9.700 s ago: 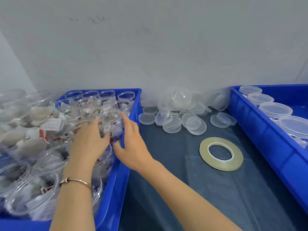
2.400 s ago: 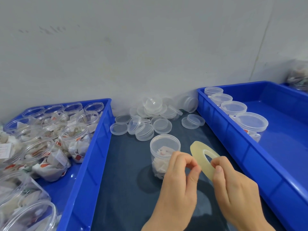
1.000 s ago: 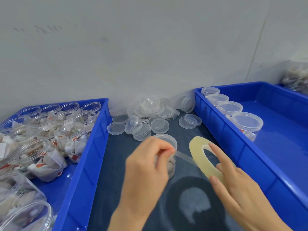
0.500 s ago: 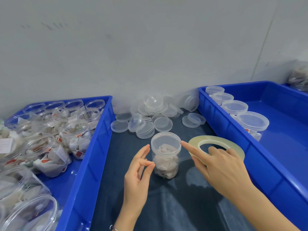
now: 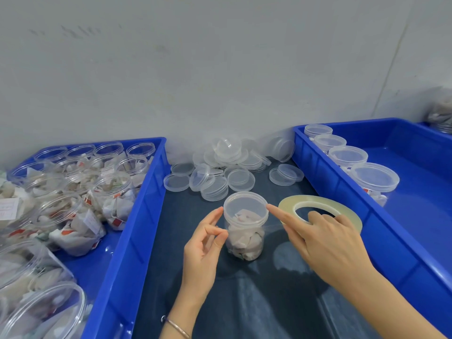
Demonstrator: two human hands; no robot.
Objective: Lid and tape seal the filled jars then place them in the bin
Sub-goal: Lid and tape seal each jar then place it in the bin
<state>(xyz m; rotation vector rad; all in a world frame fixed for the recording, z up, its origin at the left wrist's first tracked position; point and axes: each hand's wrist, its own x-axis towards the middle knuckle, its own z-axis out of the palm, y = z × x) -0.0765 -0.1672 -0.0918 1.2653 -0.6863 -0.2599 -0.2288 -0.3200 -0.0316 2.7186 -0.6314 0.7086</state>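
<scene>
A clear filled jar (image 5: 245, 237) with a translucent lid (image 5: 245, 207) on it stands on the dark mat in the middle. My left hand (image 5: 203, 250) is at the jar's left side and pinches the end of a clear tape strip between thumb and forefinger. My right hand (image 5: 325, 243) holds the yellowish tape roll (image 5: 342, 210) to the right of the jar, with fingers curled through its hole. Its forefinger points out straight and touches the lid's right rim. A faint tape strip (image 5: 274, 226) runs from the roll toward the jar below the lid.
A blue bin (image 5: 144, 206) on the left holds several open filled jars. A blue bin (image 5: 325, 182) on the right holds several lidded jars (image 5: 374, 177) along its left wall. Loose lids (image 5: 227, 167) are heaped by the wall behind the jar.
Tape was drawn off the roll a second ago. Since half a second ago my left hand has come up to the jar's side and my right forefinger has reached the lid's rim.
</scene>
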